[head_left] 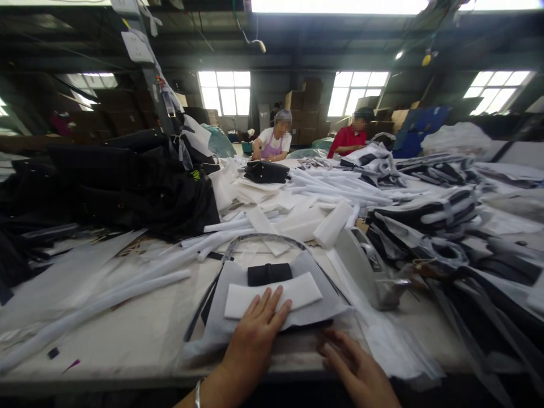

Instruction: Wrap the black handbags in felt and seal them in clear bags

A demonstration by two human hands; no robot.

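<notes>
My left hand lies flat with fingers stretched out on a white foam strip that rests on a grey cloth bag. A small black folded piece sits just beyond the strip, and a black strap curves round the bag. My right hand is at the table's near edge, right of the bag, fingers loosely extended and holding nothing, close to thin white wrapping paper.
A tape dispenser stands right of the bag. Long white foam tubes lie to the left, a heap of black bags behind them. Stacks of wrapped black and white items fill the right. Two people work at the far end.
</notes>
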